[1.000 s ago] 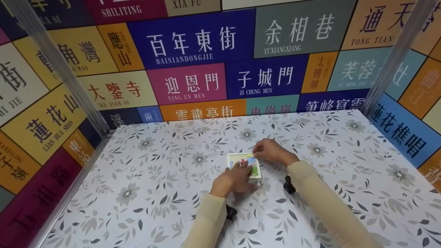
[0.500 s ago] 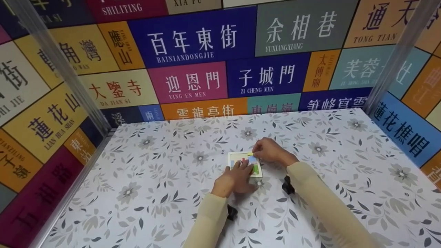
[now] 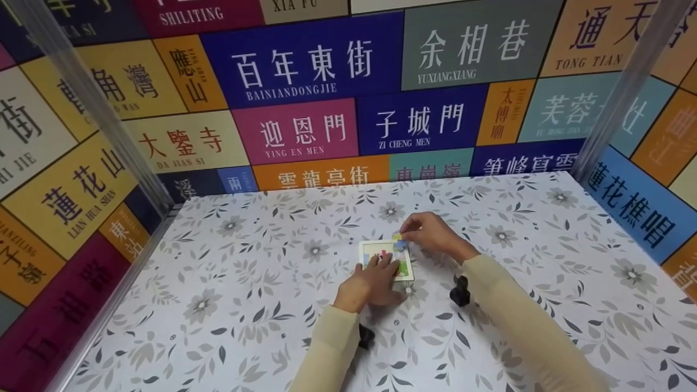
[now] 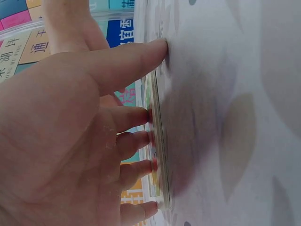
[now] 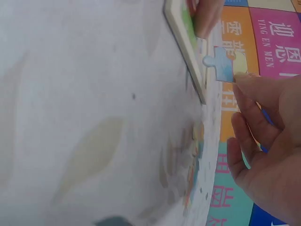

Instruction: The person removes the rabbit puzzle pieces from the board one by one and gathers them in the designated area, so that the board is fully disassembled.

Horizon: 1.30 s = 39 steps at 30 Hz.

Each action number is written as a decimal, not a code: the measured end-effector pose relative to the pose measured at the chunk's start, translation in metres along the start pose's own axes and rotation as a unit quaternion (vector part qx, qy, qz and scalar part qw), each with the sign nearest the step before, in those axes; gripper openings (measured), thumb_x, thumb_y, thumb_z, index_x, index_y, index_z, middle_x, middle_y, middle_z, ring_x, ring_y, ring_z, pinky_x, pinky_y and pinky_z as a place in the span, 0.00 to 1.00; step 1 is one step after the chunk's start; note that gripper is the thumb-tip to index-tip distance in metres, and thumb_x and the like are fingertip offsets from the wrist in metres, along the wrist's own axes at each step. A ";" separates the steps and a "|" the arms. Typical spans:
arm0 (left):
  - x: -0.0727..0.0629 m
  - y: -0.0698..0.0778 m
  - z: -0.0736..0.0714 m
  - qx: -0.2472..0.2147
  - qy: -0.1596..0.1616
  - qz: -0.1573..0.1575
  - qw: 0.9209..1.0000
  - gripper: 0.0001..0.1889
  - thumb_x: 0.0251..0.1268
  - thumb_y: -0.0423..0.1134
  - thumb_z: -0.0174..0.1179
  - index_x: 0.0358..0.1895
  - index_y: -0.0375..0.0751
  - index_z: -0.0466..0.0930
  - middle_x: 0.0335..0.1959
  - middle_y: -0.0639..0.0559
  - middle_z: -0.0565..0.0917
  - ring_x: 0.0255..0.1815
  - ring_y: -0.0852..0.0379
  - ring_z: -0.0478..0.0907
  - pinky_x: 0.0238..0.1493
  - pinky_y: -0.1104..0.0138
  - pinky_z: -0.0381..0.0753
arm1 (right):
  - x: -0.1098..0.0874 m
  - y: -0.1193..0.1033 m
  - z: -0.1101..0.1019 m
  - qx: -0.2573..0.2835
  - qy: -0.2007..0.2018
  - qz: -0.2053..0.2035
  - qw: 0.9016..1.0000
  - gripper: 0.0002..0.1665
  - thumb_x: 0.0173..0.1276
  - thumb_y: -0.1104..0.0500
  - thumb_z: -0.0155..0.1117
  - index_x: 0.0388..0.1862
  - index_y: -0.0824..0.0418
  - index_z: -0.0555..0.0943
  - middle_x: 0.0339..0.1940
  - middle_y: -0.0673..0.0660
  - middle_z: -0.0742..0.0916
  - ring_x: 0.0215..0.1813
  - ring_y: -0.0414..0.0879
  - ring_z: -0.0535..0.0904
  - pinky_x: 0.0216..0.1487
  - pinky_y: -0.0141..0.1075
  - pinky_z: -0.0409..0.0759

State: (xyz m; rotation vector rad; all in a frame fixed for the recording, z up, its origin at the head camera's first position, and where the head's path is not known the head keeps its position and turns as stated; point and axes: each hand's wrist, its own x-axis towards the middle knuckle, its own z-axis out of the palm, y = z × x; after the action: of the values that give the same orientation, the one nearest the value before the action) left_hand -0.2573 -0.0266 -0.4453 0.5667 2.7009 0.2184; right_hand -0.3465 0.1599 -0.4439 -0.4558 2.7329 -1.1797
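Note:
A small jigsaw puzzle in a white frame (image 3: 375, 242) lies flat on the table, its coloured picture partly covered. My left hand (image 3: 373, 283) rests on it with fingers spread; in the left wrist view the fingertips (image 4: 141, 167) touch the puzzle and the thumb reaches the cloth beside it. Over the puzzle's far right corner, my right hand (image 3: 433, 237) pinches a puzzle piece (image 5: 223, 65) between thumb and forefinger. That piece is blue with a yellow part, is raised off the board, and has a round knob pointing towards the frame.
Several colourful loose pieces (image 5: 195, 160) lie on the cloth beyond the frame in the right wrist view. The table (image 3: 261, 245) wears a white floral cloth. Clear-edged panels of coloured signs (image 3: 302, 68) stand behind and at both sides.
My right hand has lifted the blue and yellow puzzle piece up from the board's upper right corner, moving slightly away. The left hand stays in place on the puzzle.

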 end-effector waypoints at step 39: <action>-0.001 0.000 -0.001 -0.038 -0.002 0.001 0.999 0.40 0.70 0.57 0.57 0.80 0.50 0.54 0.84 0.53 0.51 0.85 0.47 0.45 0.81 0.45 0.51 | -0.029 0.079 -0.072 -0.006 -0.001 0.158 0.987 0.17 0.76 0.58 0.55 0.56 0.66 0.80 0.56 0.65 0.82 0.48 0.51 0.75 0.50 0.40 0.75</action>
State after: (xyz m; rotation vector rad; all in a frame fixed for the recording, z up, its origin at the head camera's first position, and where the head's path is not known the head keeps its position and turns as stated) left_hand -0.2564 -0.0274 -0.4444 0.5455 2.6758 0.3191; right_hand -0.3537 0.2704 -0.4521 -0.0213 2.6803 -1.0768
